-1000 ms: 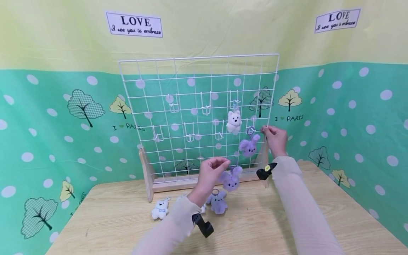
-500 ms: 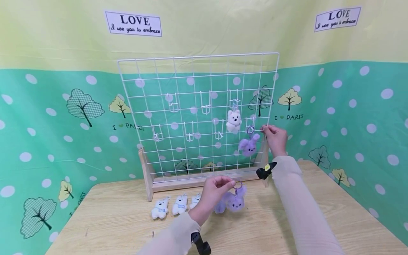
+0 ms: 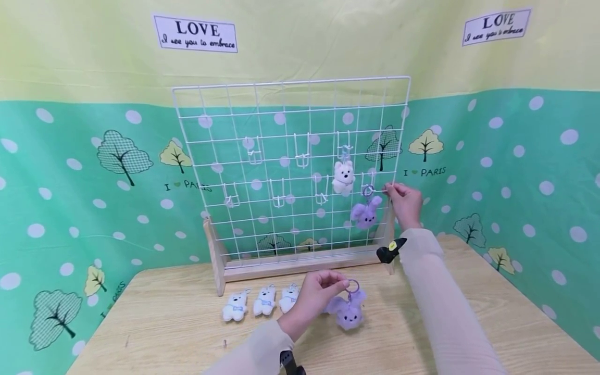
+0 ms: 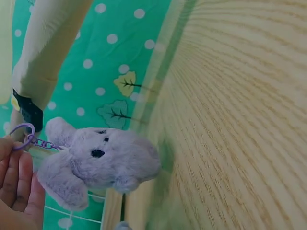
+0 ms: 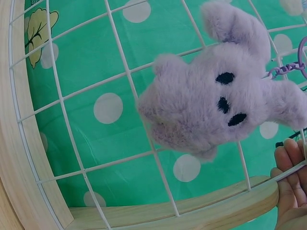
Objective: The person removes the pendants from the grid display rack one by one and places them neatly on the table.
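Green dotted cloth (image 3: 140, 208) is hanging behind a table (image 3: 154, 333), where a white wire rack (image 3: 290, 83) is standing. The left hand (image 3: 314, 299) is pinching a purple ring (image 4: 23, 124), its grip closed; the plush bunny (image 4: 115, 158) is dangling from it, low before the rack. The right hand (image 3: 405, 205) is pinching the rack's right edge. Carrying the bunny is seemingly the step in hand; hanging it would be needing the ring raised onto a bare hook (image 3: 321, 198).
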Demonstrator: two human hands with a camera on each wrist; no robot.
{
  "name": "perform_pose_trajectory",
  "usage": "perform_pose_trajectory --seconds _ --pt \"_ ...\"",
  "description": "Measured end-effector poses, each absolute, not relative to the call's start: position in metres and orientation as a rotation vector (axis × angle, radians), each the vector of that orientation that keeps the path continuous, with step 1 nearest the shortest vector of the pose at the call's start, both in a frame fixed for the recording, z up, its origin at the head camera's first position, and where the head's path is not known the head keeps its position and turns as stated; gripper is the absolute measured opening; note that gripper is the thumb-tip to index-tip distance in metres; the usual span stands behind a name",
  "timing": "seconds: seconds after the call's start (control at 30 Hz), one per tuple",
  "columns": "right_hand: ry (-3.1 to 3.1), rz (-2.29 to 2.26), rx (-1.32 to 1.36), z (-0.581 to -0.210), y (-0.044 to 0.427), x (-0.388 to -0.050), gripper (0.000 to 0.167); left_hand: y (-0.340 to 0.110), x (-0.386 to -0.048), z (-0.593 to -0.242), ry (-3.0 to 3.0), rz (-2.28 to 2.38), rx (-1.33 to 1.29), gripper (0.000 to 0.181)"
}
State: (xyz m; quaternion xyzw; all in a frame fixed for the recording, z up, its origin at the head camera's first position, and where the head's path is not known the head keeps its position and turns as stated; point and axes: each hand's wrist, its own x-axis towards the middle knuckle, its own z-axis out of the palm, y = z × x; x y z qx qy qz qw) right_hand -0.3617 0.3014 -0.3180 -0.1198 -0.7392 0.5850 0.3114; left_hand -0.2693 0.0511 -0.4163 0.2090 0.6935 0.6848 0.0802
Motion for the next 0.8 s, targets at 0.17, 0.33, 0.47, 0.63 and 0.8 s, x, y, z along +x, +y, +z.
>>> perform_pose_trajectory --seconds 0.17,0.33,0.47,0.63,0.8 --pt "-1.956 1.565 -0.308 -0.320 0.302 -0.362 0.036 0.055 -0.275 -0.420 2.086 2.042 0.578 0.016" --pt "-1.957 1.549 -0.313 -0.320 0.303 -0.362 0.037 0.060 -0.284 -0.424 2.103 2.043 0.558 0.017" --pt "-1.963 1.537 -0.321 -0.320 0.304 -0.362 0.037 0.065 -0.292 -0.426 2.124 2.028 0.549 0.018" --pt "-1.962 1.541 -0.323 -0.319 0.304 -0.363 0.037 0.070 -0.302 -0.429 2.113 2.043 0.556 0.017" --pt "-1.972 1.522 -0.334 -0.319 0.304 -0.365 0.036 0.072 -0.312 -0.434 2.115 2.066 0.567 0.015"
